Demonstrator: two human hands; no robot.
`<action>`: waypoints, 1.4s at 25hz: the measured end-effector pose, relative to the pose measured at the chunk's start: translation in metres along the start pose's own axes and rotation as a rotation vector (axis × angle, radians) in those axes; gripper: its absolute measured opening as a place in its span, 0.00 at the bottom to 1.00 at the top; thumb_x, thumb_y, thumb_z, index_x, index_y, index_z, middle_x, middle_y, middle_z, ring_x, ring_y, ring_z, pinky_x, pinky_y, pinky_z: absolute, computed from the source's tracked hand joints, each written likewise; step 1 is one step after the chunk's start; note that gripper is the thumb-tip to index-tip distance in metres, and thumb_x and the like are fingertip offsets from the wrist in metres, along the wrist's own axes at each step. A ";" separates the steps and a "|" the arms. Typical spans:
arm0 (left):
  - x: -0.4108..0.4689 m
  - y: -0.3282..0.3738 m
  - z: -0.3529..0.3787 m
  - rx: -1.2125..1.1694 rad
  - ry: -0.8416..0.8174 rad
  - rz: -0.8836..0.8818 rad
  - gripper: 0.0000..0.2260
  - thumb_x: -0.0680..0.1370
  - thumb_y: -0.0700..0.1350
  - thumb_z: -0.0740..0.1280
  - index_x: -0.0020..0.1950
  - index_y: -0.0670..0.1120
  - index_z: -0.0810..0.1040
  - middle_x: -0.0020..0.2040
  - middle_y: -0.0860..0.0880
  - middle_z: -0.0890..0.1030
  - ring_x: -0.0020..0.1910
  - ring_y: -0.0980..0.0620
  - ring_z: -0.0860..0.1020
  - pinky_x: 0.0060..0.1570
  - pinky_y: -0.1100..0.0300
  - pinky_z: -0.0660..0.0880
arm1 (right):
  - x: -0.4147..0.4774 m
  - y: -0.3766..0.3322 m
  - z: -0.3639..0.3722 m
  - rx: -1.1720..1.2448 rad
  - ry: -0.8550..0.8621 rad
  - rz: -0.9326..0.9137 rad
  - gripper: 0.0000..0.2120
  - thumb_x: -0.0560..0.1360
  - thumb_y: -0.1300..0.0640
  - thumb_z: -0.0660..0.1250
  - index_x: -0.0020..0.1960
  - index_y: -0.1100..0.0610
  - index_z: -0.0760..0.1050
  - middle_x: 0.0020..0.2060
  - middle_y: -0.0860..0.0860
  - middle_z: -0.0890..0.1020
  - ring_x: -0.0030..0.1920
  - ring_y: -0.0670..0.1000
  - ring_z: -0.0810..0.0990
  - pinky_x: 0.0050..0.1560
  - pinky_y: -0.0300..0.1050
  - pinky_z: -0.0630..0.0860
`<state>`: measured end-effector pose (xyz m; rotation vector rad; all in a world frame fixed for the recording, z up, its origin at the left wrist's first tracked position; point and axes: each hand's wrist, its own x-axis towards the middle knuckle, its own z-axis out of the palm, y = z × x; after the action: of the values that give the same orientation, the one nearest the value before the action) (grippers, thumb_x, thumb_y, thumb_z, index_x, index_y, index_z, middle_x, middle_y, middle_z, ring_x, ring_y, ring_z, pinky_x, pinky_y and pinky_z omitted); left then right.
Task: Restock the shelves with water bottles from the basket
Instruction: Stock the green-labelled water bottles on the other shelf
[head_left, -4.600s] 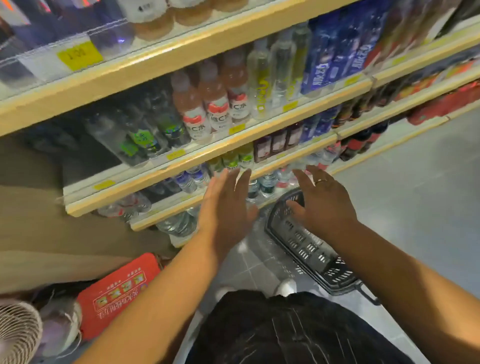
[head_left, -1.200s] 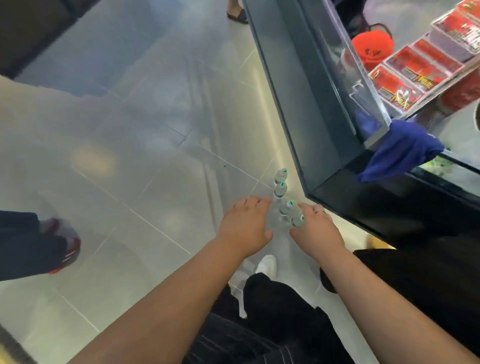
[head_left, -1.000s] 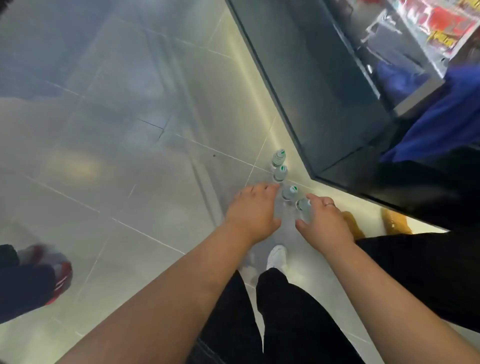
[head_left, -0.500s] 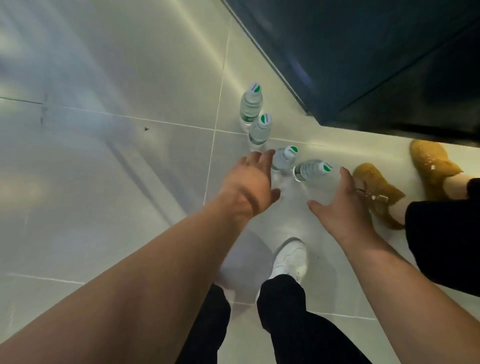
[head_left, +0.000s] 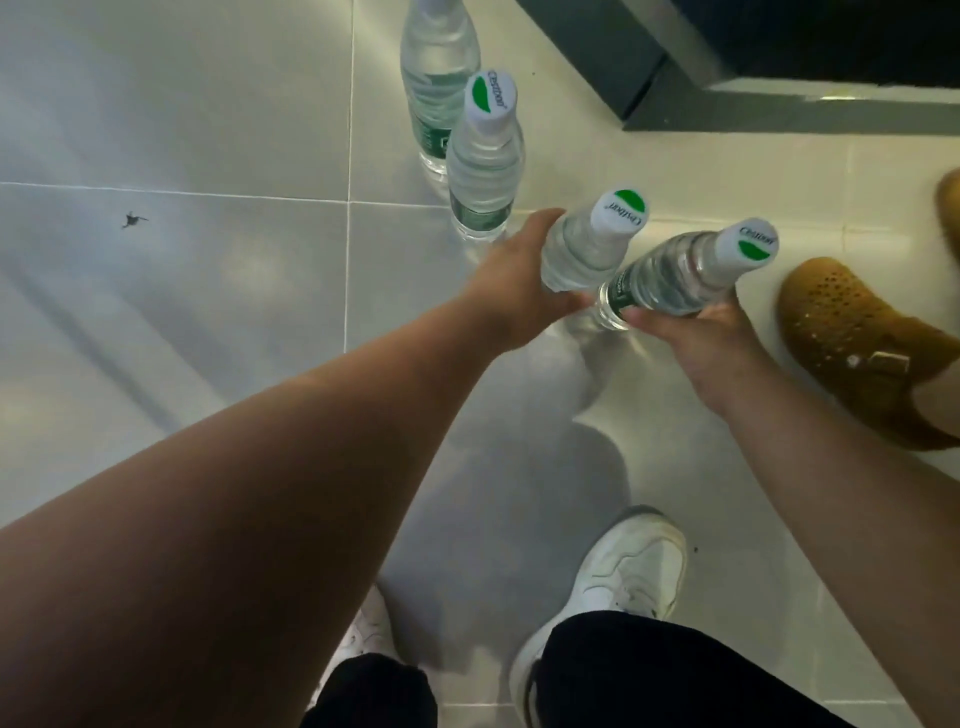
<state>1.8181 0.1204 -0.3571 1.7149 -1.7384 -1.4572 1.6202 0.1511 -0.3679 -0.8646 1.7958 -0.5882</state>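
Note:
Several clear water bottles with white and green caps stand in a row on the tiled floor. My left hand (head_left: 511, 283) grips the third bottle (head_left: 592, 244) around its body. My right hand (head_left: 691, 332) holds the nearest bottle (head_left: 675, 275) from below, and that bottle is tilted to the right. Two more bottles stand upright beyond them, one close by (head_left: 485, 161) and the farthest one (head_left: 439, 78) cut off by the frame's top edge. No basket or shelf is in view.
A dark cabinet base (head_left: 727, 104) runs along the top right. Another person's brown shoe (head_left: 852, 343) stands just right of my right hand. My own white shoes (head_left: 623, 566) are at the bottom. A small dark speck (head_left: 132, 219) lies on the floor tiles at left.
I have bent much closer to the floor. Both hands, open and reaching half a second ago, have now closed around the two nearest bottles; the right one is tipped further.

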 end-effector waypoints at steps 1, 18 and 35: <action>0.003 -0.002 0.004 -0.006 -0.015 0.008 0.32 0.69 0.46 0.77 0.69 0.45 0.66 0.59 0.49 0.76 0.57 0.50 0.75 0.58 0.58 0.71 | 0.002 0.000 0.001 -0.001 -0.032 -0.025 0.33 0.66 0.65 0.77 0.67 0.53 0.68 0.57 0.48 0.80 0.55 0.43 0.80 0.54 0.35 0.76; -0.295 0.163 -0.186 -0.542 -0.204 -0.360 0.09 0.80 0.52 0.63 0.57 0.50 0.73 0.48 0.53 0.82 0.41 0.65 0.82 0.37 0.71 0.75 | -0.316 -0.197 0.000 0.296 -0.364 0.400 0.28 0.64 0.50 0.74 0.62 0.50 0.74 0.59 0.55 0.80 0.59 0.58 0.79 0.59 0.61 0.75; -0.506 0.494 -0.311 -0.497 -0.239 -0.223 0.24 0.69 0.55 0.71 0.62 0.49 0.72 0.53 0.47 0.83 0.48 0.52 0.84 0.44 0.58 0.79 | -0.618 -0.423 -0.179 0.505 -0.162 0.086 0.12 0.75 0.60 0.68 0.57 0.51 0.73 0.51 0.56 0.81 0.51 0.58 0.82 0.51 0.59 0.80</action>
<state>1.9037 0.3153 0.3855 1.5443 -1.1590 -2.0534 1.7160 0.3705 0.3639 -0.4713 1.4365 -0.8431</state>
